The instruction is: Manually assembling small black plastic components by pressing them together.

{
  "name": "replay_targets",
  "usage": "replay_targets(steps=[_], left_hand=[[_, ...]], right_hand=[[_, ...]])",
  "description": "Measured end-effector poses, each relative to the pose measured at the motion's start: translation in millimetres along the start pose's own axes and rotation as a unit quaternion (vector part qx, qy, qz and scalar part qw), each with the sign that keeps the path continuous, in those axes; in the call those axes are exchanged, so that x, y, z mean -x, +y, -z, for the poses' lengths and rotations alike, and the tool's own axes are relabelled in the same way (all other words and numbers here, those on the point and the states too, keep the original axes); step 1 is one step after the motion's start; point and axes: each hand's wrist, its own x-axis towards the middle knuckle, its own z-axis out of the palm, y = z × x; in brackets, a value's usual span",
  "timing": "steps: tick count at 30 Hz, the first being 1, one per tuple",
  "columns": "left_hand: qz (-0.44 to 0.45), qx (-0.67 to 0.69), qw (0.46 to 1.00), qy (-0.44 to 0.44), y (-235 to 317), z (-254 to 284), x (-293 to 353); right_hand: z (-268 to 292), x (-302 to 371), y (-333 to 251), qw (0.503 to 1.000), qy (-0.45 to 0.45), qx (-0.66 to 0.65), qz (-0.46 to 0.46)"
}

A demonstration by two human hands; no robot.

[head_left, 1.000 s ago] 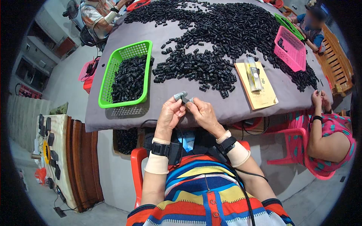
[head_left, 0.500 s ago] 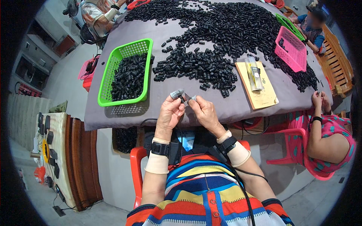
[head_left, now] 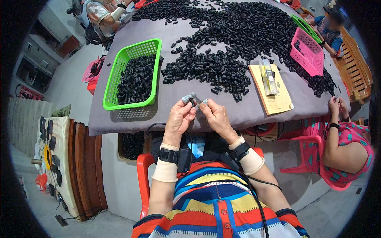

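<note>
Over the table's near edge, my left hand (head_left: pixel 179 119) pinches a small black cylindrical piece (head_left: pixel 193 102) between thumb and fingers. My right hand (head_left: pixel 217 121) is closed beside it, pinching what looks like a thin blade-like tool, its tip at the black piece; its exact kind is too small to tell. Grey wrapping covers a fingertip of my left hand and the right thumb or finger tip. Beyond my hands lies a loose heap of similar black pieces (head_left: pixel 206 69). To the left, a bright green basket (head_left: pixel 158 73) holds many more of them.
A yellowish notepad (head_left: pixel 278 104) with a clear plastic case (head_left: pixel 268 79) on it lies to the right. Farther off stand a pink basket (head_left: pixel 313 59) and another green basket (head_left: pixel 305 27). Co-workers sit at the right and far left. A box of black pieces (head_left: pixel 133 144) is below the table.
Both hands stay nearly in place; the fingers have shifted slightly, and the thin tool and the black piece are turned a little. The baskets and the heap look the same.
</note>
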Motion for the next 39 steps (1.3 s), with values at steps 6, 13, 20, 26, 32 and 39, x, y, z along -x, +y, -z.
replay_targets(steps=[6, 13, 20, 26, 32, 39], left_hand=[[0.01, 0.0, 1.0, -0.017, 2, 0, -2], [0.025, 0.001, 1.0, 0.003, 4, -3, 1], [0.032, -0.015, 0.999, 0.022, 6, -9, 2], [0.04, -0.017, 0.999, 0.021, 7, -10, 2], [0.05, -0.013, 0.998, 0.028, 6, -3, 1], [0.041, -0.011, 0.999, 0.028, 5, -4, 1]], right_hand=[[1, 2, 6, 0.995, -0.031, 0.029, 0.094], [-1, 2, 0, 0.993, -0.028, 0.055, 0.098], [-1, 2, -1, 0.994, -0.024, 0.054, 0.096], [-2, 1, 2, 0.993, -0.025, 0.065, 0.091], [-1, 1, -1, 0.993, -0.036, 0.059, 0.098], [-3, 0, 1, 0.991, -0.023, 0.078, 0.105]])
